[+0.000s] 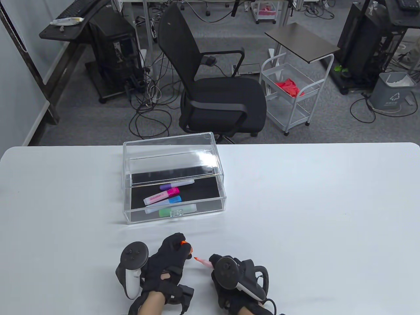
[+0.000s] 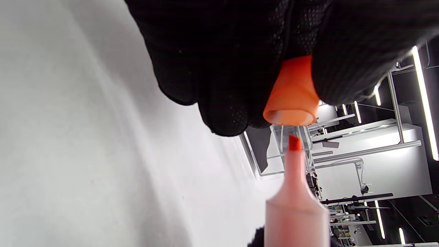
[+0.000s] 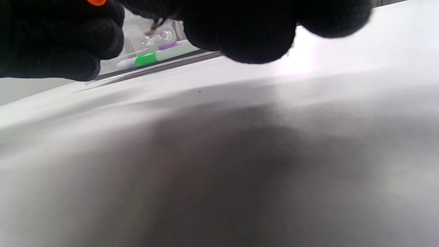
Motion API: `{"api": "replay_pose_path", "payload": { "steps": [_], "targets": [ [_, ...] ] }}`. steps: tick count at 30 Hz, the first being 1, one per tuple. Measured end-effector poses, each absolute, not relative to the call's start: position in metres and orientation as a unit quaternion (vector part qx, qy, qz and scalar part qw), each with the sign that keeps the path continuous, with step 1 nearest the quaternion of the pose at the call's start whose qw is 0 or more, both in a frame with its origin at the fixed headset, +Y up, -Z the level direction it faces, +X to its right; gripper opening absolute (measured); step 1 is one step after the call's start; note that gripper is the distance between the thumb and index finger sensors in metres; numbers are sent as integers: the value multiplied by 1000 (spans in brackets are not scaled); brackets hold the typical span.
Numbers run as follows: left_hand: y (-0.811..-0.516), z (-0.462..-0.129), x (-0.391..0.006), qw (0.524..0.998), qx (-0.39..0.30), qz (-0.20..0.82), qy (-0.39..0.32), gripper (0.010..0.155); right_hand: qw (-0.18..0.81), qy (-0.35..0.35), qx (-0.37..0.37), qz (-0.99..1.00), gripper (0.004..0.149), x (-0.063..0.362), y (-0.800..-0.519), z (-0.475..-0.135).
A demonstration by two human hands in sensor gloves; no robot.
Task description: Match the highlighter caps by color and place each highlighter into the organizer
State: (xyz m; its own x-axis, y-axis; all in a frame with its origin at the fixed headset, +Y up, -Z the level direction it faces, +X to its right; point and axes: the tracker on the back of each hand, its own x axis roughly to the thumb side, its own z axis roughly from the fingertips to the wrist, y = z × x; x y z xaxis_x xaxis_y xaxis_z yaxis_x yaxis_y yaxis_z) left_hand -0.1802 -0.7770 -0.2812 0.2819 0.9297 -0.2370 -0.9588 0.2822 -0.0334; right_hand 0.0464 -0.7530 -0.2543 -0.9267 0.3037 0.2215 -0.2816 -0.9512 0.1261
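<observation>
left hand pinching orange cap, highlighter tip just below

Bare white table left, right and near side of the clear acrylic drawer organizer: open passage there. Pulled-out drawer open from above, its black floor free toward the right of the four capped highlighters lying in its left half. Clear lid over the organizer's rear part, blocking entry from above there. Low clear front wall with small handle standing between the near table and the drawer. Black mesh office chair beyond the organizer's far side.
</observation>
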Motion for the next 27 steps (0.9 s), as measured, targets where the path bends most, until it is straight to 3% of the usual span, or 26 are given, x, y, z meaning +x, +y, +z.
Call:
{"api": "replay_pose_path", "payload": {
  "steps": [21, 27],
  "targets": [
    [-783, -272, -156, 793, -82, 599, 75, 57, 165, 38, 93, 981, 53, 51, -752, -254],
    [-776, -270, -144, 830, -76, 552, 43, 53, 178, 42, 78, 980, 51, 61, -753, -257]
  ]
}}
